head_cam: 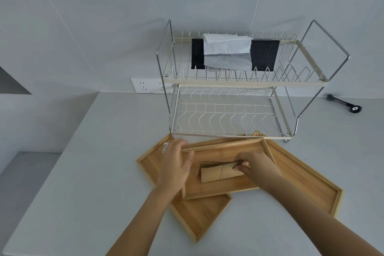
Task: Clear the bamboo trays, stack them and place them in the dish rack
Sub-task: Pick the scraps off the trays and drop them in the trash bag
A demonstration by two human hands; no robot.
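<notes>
The right hand (256, 167) pinched a light, stiff cardboard piece (220, 172) lying in the top bamboo tray (218, 188), best gripped by its rim, while the spread left hand (176, 162) steadied that tray's edge.

Honey-tan bamboo trays (307, 183), cream-and-chrome dish rack (228, 83), black embossed tissue box (265, 54), pale grey counter (83, 172)
</notes>
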